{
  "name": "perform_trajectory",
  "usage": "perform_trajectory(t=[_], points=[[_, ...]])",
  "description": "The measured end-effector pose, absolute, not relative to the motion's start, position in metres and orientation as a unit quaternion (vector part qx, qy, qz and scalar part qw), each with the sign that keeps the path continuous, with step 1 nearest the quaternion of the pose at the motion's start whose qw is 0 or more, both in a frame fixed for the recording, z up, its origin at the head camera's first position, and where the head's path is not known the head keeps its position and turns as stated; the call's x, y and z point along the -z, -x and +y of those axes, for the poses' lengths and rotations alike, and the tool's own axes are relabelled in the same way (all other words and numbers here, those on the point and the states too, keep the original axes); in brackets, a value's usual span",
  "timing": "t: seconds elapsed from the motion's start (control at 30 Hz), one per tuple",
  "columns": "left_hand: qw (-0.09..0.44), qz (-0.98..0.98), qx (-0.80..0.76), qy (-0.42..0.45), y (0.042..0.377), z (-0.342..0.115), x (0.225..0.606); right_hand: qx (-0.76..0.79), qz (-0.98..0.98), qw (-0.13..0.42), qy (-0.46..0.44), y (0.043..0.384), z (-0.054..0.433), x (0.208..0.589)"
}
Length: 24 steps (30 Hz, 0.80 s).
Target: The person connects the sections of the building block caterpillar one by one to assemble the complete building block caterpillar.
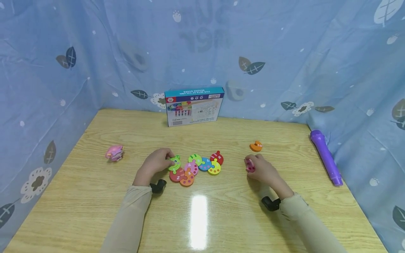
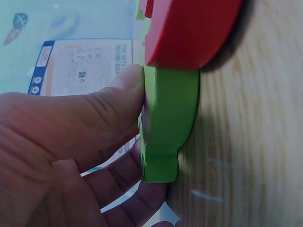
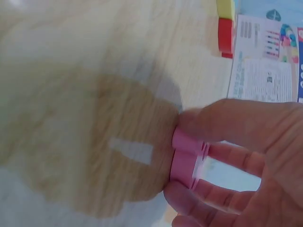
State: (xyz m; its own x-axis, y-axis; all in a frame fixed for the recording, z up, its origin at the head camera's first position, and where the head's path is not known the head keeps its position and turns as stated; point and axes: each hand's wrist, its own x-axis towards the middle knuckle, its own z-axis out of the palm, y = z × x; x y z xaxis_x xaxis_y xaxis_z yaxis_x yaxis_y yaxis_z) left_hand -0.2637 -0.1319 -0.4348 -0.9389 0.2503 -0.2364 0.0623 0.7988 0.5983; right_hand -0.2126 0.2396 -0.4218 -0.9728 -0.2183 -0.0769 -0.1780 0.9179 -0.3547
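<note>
A chain of numbered wooden puzzle pieces [image 1: 187, 178] lies joined on the table, led by a green caterpillar-head piece [image 1: 174, 163]. My left hand [image 1: 155, 164] holds this head piece at the chain's left end. In the left wrist view the thumb presses on the face of the green piece [image 2: 171, 104], with fingers around its far edge and a red piece [image 2: 194, 33] beside it. My right hand [image 1: 263, 171] pinches a loose pink puzzle piece [image 3: 183, 165] between thumb and fingers, close over the table. Just beyond it lies an orange piece [image 1: 256, 146] marked 10.
A picture box [image 1: 194, 109] stands at the table's back edge before a blue curtain [image 1: 202, 42]. At the left sits a small pink toy [image 1: 115, 153]. Along the right edge lies a purple microphone-shaped toy [image 1: 326, 158]. The chain's red end piece [image 1: 217, 157] points toward the right hand's side.
</note>
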Motion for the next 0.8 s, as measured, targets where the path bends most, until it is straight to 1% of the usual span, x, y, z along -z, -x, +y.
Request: perform_trajectory(t=[0.13, 0.5, 0.8], points=[[0.153, 0.936, -0.306, -0.088, 0.263, -0.133, 0.436, 0.163, 0.978, 0.06, 0.115, 0.218, 0.232, 0.422], [0.142, 0.935, -0.31, -0.094, 0.264, -0.132, 0.436, 0.115, 0.983, 0.044, 0.136, 0.244, 0.208, 0.427], [0.144, 0.936, -0.308, -0.087, 0.264, -0.132, 0.438, 0.141, 0.968, 0.024, 0.204, 0.273, 0.192, 0.42]])
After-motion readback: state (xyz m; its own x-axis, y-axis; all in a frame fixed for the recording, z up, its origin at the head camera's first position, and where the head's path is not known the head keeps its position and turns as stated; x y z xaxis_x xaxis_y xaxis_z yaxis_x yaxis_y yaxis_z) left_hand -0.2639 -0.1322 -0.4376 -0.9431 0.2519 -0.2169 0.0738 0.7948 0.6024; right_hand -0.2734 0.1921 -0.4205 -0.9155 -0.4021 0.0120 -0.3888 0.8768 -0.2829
